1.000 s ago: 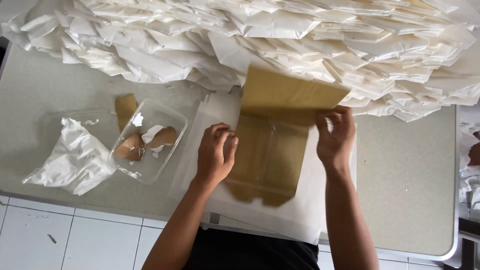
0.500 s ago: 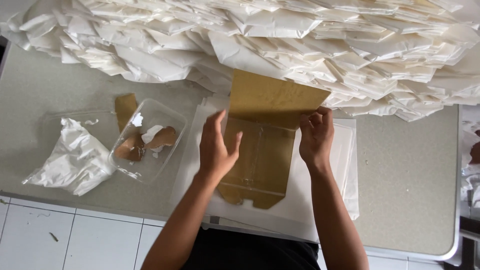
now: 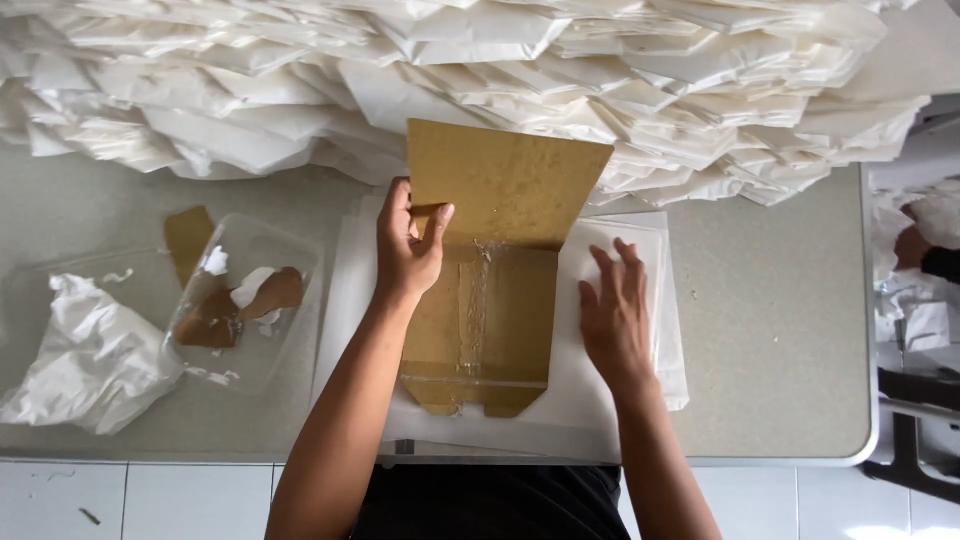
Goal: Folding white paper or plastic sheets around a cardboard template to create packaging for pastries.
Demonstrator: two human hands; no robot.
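Holding the brown cardboard sheet (image 3: 500, 255) by its left edge, the left hand (image 3: 408, 245) pinches it. The right hand (image 3: 615, 315) lies flat and open on white paper (image 3: 610, 250) beside it. Both rest on a grey table (image 3: 770, 330). Folded white papers (image 3: 560, 70) pile up behind, white floor tiles (image 3: 150, 500) below. A clear tray (image 3: 245, 300) holds maybe glue.

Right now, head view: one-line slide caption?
Left hand grips brown cardboard template; right hand flat on white paper sheets.

Grey table (image 3: 770, 330) bears white paper heap (image 3: 560, 70).
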